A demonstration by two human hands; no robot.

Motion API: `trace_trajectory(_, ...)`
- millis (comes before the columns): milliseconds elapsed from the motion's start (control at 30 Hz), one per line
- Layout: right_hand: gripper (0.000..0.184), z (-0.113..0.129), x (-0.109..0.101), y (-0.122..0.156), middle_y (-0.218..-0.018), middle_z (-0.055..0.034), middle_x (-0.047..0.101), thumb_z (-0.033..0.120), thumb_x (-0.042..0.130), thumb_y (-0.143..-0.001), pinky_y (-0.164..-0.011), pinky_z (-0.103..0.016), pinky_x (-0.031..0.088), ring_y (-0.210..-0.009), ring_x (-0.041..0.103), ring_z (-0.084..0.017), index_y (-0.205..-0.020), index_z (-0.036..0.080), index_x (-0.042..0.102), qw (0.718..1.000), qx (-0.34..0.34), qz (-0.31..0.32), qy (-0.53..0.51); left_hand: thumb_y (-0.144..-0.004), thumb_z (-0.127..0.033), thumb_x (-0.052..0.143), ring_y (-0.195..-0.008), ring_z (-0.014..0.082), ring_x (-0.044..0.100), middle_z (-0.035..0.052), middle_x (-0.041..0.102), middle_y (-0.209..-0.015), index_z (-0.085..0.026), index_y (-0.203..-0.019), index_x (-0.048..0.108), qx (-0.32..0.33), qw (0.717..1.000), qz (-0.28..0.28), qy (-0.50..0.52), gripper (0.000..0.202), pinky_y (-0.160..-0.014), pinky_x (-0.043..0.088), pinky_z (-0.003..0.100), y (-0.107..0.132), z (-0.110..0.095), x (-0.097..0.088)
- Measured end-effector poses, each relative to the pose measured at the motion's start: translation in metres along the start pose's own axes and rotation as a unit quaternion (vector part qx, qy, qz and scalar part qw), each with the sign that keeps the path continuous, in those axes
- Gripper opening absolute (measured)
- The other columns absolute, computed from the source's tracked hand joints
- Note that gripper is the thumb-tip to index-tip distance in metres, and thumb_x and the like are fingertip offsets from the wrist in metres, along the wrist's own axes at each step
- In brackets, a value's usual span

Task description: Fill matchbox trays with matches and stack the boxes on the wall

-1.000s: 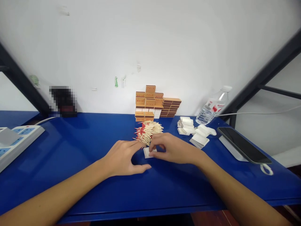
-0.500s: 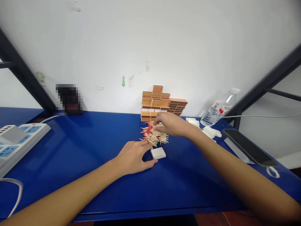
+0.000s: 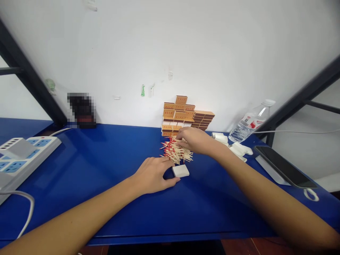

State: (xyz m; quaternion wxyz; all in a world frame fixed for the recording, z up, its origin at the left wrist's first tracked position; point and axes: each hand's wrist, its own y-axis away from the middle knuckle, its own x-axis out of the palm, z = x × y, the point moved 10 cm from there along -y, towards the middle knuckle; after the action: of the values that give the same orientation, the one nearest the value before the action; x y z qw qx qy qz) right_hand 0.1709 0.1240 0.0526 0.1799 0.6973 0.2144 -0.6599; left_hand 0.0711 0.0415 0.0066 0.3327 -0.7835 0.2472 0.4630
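A small white matchbox tray lies on the blue table. My left hand rests beside it, thumb and forefinger touching its left side, fingers curved round it. Just behind lies a heap of red-tipped matches. My right hand is on the far side of the heap with its fingers pinched among the matches; what they hold is too small to make out. A stack of orange-brown matchboxes stands against the wall behind.
More white trays lie right of the heap, with a lying water bottle and a phone on a stand beyond. A power strip with a white cable sits at the far left. Black frame bars slant on both sides.
My right hand left the white tray and reached back to the match heap, where it now pinches. My left hand stayed by the tray. The view shifted slightly left.
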Motion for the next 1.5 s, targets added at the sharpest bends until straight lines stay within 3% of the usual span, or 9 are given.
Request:
trace_trajectory(300, 0.028, -0.015, -0.016, 0.036, -0.082, -0.0049, 0.067, 0.036, 0.062, -0.101, -0.067, -0.031, 0.036, -0.074, 0.056, -0.018, -0.081, 0.018, 0.07, 0.99, -0.012, -0.058, -0.131, -0.092, -0.046, 0.071, -0.082, 0.0202, 0.071, 0.0012, 0.076, -0.098, -0.024, -0.119, 0.074, -0.004, 1.0, -0.014, 0.002, 0.035, -0.07, 0.049, 0.032, 0.001, 0.003, -0.005)
trace_trajectory(500, 0.026, 0.014, -0.004, 0.065, -0.088, -0.0041, 0.07, 0.041, 0.064, -0.1, -0.066, -0.03, 0.039, -0.074, 0.057, -0.016, -0.089, 0.019, 0.073, 0.966, -0.056, -0.025, -0.25, -0.09, -0.041, 0.073, -0.065, 0.0149, 0.061, -0.0017, 0.069, -0.081, -0.026, -0.117, 0.075, -0.003, 1.0, -0.027, 0.005, 0.031, -0.061, 0.041, 0.028, 0.0, 0.002, -0.012)
trace_trajectory(600, 0.024, 0.027, -0.001, 0.069, -0.09, -0.005, 0.071, 0.038, 0.065, -0.101, -0.068, -0.03, 0.04, -0.078, 0.06, -0.017, -0.091, 0.019, 0.074, 0.965, -0.089, -0.014, -0.246, -0.089, -0.041, 0.074, -0.064, 0.0141, 0.059, -0.0022, 0.066, -0.079, -0.024, -0.114, 0.075, -0.001, 0.999, -0.039, -0.003, 0.03, -0.059, 0.038, 0.027, 0.0, 0.004, -0.017)
trace_trajectory(967, 0.015, 0.049, 0.012, 0.073, -0.09, -0.0046, 0.071, 0.03, 0.068, -0.1, -0.07, -0.03, 0.041, -0.078, 0.061, -0.017, -0.093, 0.019, 0.075, 0.97, -0.09, 0.032, -0.221, -0.089, -0.038, 0.073, -0.063, 0.0116, 0.055, -0.0036, 0.062, -0.078, -0.025, -0.114, 0.074, 0.039, 0.999, -0.029, 0.004, 0.028, -0.059, 0.037, 0.026, 0.0, -0.005, -0.016)
trace_trajectory(1267, 0.014, 0.05, 0.01, 0.075, -0.097, -0.0039, 0.076, 0.033, 0.071, -0.098, -0.075, -0.029, 0.046, -0.085, 0.067, -0.017, -0.097, 0.021, 0.078, 0.962, -0.095, 0.034, -0.253, -0.091, -0.04, 0.072, -0.062, 0.011, 0.053, -0.0042, 0.059, -0.075, -0.023, -0.109, 0.074, 0.054, 0.998, -0.022, 0.01, 0.025, -0.058, 0.035, 0.025, 0.001, -0.007, -0.015)
trace_trajectory(1500, 0.007, 0.052, 0.013, 0.074, -0.091, -0.0023, 0.076, 0.024, 0.071, -0.095, -0.071, -0.028, 0.046, -0.079, 0.065, -0.015, -0.093, 0.02, 0.077, 0.963, -0.085, 0.05, -0.252, -0.091, -0.042, 0.072, -0.064, 0.0115, 0.054, -0.0035, 0.06, -0.076, -0.023, -0.109, 0.074, 0.06, 0.998, -0.013, 0.01, 0.026, -0.058, 0.036, 0.026, 0.001, -0.008, -0.013)
